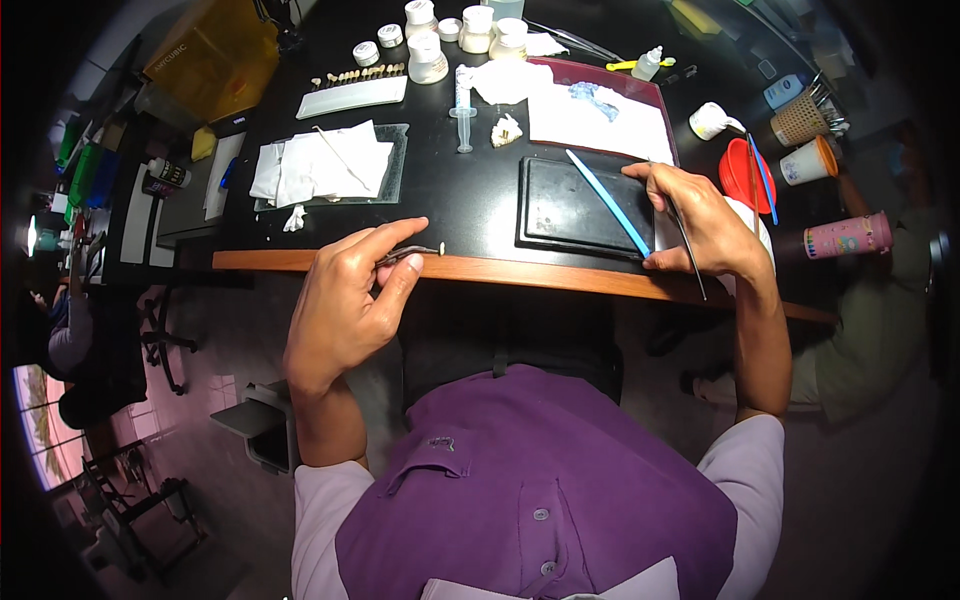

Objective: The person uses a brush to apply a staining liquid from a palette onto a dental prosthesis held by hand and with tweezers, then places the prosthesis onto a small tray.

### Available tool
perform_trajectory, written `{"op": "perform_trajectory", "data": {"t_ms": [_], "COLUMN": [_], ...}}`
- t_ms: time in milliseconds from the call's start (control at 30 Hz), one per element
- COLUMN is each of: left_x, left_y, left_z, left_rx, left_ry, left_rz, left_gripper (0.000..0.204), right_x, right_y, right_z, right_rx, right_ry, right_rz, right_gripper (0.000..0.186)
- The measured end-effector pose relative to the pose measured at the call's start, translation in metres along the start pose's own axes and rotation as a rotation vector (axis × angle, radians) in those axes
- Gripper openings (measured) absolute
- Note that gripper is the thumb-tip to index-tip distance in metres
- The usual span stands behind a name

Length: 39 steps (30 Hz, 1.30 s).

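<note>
My left hand (350,300) is closed round a slim metal holder, tweezers by its look (405,253). A tiny cream tooth-shaped piece (441,248) is at its tip, just over the table edge. My right hand (700,220) spans the right end of a flat black box (580,205), forefinger at the far corner and thumb at the near one. A thin dark metal tool (688,245) hangs from under those fingers. Slanting across the box is a blue stick (607,203), its lower end by my right thumb.
A glass slab with white tissues (320,165) lies left. Behind are a row of tooth shade tabs (365,75), a syringe (463,115), several small jars (428,60) and a dark red tray (650,90). A red bowl (738,170) and pink cup (850,236) stand right.
</note>
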<state>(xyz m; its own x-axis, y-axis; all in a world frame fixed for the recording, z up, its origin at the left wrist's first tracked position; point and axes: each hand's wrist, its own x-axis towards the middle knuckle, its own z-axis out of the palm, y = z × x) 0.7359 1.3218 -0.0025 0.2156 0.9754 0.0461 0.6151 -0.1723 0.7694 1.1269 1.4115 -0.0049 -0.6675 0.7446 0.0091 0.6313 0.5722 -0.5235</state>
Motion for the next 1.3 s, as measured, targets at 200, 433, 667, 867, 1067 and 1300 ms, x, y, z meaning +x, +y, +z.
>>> {"op": "perform_trajectory", "data": {"t_ms": [200, 433, 667, 867, 1067, 1300], "left_x": [0.004, 0.010, 0.012, 0.008, -0.003, -0.008], "left_y": [0.004, 0.006, 0.005, -0.001, -0.008, -0.017], "left_z": [0.007, 0.013, 0.015, 0.015, 0.006, 0.002], "left_rx": [0.006, -0.001, 0.004, -0.007, -0.014, 0.025], "left_ry": [-0.024, -0.033, -0.028, -0.060, -0.022, 0.018], "left_rz": [0.019, 0.044, 0.058, 0.032, -0.040, -0.019], "left_gripper": [0.033, 0.030, 0.029, 0.033, 0.033, 0.032], "right_x": [0.001, -0.017, -0.009, 0.012, 0.037, 0.038], "right_y": [-0.004, -0.007, -0.025, -0.037, -0.052, -0.053], "right_z": [-0.002, -0.003, -0.020, 0.010, 0.019, 0.019], "right_rx": [-0.045, -0.071, -0.091, -0.183, -0.301, -0.293], "right_ry": [-0.025, 0.080, 0.109, 0.052, 0.055, -0.059], "right_rz": [-0.037, -0.055, 0.045, -0.141, -0.165, -0.021], "right_gripper": [0.064, 0.052, 0.039, 0.058, 0.078, 0.067]}}
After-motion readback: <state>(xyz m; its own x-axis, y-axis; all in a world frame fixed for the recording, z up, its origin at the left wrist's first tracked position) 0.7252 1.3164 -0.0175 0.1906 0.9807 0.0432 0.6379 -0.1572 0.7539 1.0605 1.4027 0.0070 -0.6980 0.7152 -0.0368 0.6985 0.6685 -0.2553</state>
